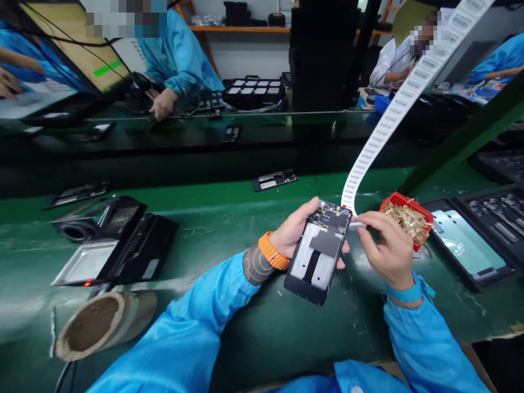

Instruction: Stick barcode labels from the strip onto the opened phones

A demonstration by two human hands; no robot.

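Observation:
My left hand (291,229) is wrapped around a smartphone with its back off (317,251), holding it tilted. The phone's dark circuit board lies at the upper end, with a silvery battery bay below. Close to the phone's upper right edge, my right hand (387,245) is closed in a pinch on the lower end of a long white strip of barcode labels (372,142). The strip hangs down from the upper right. Whether one label is peeled from it I cannot tell.
Right of my right hand stands a red bin (428,218) of tan strips. Beyond it lies a black tray (497,218) with phone parts. Another opened phone (275,179) rests ahead. A black device (139,245) and a roll (135,316) are at left. Co-workers (180,54) sit opposite.

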